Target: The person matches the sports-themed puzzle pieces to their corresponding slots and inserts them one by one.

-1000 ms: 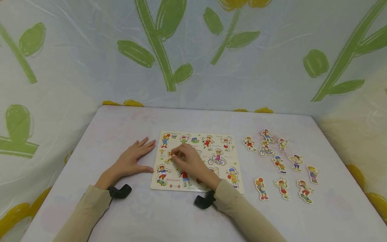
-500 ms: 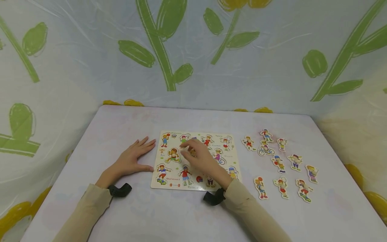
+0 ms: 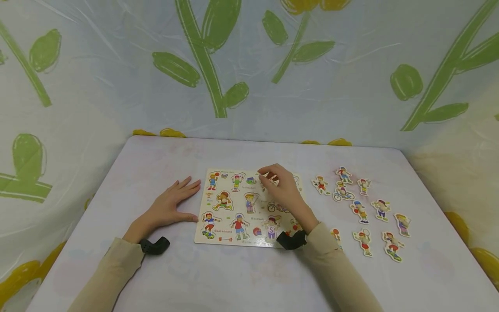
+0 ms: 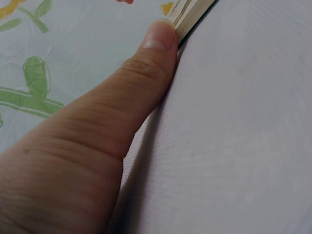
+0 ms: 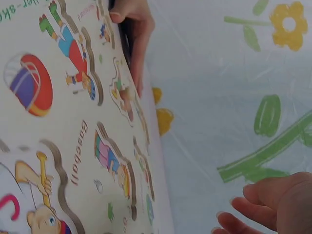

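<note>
A wooden peg puzzle board with recesses shaped like children playing sports lies on the table. My left hand rests with fingers spread at the board's left side; in the left wrist view its thumb touches the board's edge. My right hand is over the board's upper right part, fingers loosely bent, nothing between them. In the right wrist view its fingers show apart from the board. A runner piece sits in its recess at the board's left. The right hand hides the footballer picture and part of the bicycle picture.
Several loose puzzle pieces lie right of the board, among them a cyclist, a footballer, a tennis player and a skateboarder. My right sleeve partly covers a basketball piece. A flowered sheet hangs behind the table.
My right hand has left the runner piece and moved right across the board, uncovering the runner and the golfer picture. My left hand has stayed in place.
</note>
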`<state>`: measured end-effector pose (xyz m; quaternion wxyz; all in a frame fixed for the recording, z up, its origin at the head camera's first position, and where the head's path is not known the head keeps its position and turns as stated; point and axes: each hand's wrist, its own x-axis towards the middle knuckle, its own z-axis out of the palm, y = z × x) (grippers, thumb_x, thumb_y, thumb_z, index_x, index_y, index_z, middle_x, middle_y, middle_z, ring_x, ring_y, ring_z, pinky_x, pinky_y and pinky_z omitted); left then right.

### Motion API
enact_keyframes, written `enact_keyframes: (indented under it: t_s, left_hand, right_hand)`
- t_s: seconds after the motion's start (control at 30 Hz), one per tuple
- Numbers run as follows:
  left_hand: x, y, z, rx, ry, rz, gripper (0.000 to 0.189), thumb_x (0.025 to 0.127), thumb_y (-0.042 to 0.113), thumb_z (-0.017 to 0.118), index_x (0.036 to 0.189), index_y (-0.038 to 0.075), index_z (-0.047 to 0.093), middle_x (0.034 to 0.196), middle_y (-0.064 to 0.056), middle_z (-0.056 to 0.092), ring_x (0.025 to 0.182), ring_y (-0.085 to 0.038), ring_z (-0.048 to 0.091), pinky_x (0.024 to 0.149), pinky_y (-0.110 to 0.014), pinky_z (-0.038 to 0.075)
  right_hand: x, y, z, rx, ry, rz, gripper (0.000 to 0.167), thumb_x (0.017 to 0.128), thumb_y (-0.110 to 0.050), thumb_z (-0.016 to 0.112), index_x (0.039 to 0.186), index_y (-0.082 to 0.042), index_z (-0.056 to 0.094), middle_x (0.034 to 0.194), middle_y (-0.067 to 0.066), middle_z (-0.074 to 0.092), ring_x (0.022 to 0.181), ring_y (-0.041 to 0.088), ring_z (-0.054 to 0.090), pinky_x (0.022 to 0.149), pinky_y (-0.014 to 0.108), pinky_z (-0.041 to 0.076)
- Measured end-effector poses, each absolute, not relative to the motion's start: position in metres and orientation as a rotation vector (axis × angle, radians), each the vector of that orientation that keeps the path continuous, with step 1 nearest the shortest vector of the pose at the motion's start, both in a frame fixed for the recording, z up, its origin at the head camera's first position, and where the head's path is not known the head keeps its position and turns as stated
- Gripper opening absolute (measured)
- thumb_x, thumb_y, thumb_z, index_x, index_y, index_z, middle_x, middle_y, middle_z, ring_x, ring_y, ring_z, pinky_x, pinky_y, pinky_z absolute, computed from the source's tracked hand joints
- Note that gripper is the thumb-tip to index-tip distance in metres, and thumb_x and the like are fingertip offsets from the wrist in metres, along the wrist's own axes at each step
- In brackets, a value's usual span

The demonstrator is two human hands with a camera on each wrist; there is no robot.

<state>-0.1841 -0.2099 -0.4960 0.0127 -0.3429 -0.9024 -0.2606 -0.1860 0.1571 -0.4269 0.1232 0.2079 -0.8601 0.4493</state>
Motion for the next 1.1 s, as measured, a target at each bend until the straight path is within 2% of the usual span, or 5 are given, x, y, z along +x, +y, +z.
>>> enact_keyframes:
  t_s: [0.27, 0.57, 0.67, 0.93, 1.1]
  left_hand:
    - [-0.182, -0.208, -0.493, -1.050, -2.830, -0.819, 0.101, 0.074, 0.061, 0.078, 0.152, 0.009, 0.041, 0.159, -0.003, 0.035, 0.150, -0.031, 0.018, 0.122, -0.050, 0.010]
    - [-0.183, -0.209, -0.493, -1.043, -2.833, -0.810, 0.101, 0.074, 0.061, 0.078, 0.152, 0.010, 0.041, 0.159, 0.000, 0.035, 0.150, -0.029, 0.017, 0.122, -0.049, 0.009]
    - [-0.183, -0.209, -0.491, -1.037, -2.840, -0.809, 0.101, 0.074, 0.062, 0.078, 0.152, 0.010, 0.041, 0.159, 0.000, 0.035, 0.151, -0.029, 0.017, 0.122, -0.049, 0.009]
    - [-0.183, -0.208, -0.491, -1.045, -2.832, -0.818, 0.101, 0.074, 0.061, 0.079, 0.152, 0.009, 0.041, 0.159, -0.002, 0.035, 0.150, -0.031, 0.018, 0.122, -0.050, 0.009]
    - [-0.182, -0.208, -0.491, -1.044, -2.838, -0.820, 0.100, 0.074, 0.059, 0.080, 0.152, 0.008, 0.041, 0.159, -0.002, 0.035, 0.150, -0.031, 0.017, 0.122, -0.050, 0.009]
  right_hand:
    - [-0.196, 0.185, -0.426, 0.510, -2.452, 1.292, 0.019, 0.097, -0.011, 0.063, 0.112, -0.002, 0.070, 0.105, 0.012, 0.067, 0.090, 0.028, 0.061, 0.079, 0.045, 0.051]
    - [-0.206, 0.210, -0.427, 0.373, -2.380, 1.296, 0.017, 0.096, -0.007, 0.064, 0.108, 0.001, 0.071, 0.104, 0.018, 0.067, 0.088, 0.029, 0.058, 0.079, 0.052, 0.047]
    - [-0.208, 0.219, -0.426, 0.300, -2.377, 1.291, 0.017, 0.096, -0.007, 0.063, 0.108, 0.002, 0.071, 0.104, 0.018, 0.068, 0.086, 0.025, 0.057, 0.079, 0.047, 0.047]
    - [-0.214, 0.248, -0.428, 0.116, -2.398, 1.220, 0.018, 0.096, -0.010, 0.064, 0.106, 0.002, 0.073, 0.102, 0.018, 0.069, 0.081, 0.010, 0.054, 0.074, 0.024, 0.043]
    - [-0.213, 0.262, -0.427, -0.015, -2.427, 1.196, 0.022, 0.097, -0.014, 0.062, 0.108, 0.002, 0.072, 0.102, 0.020, 0.068, 0.082, 0.015, 0.054, 0.071, 0.021, 0.042]
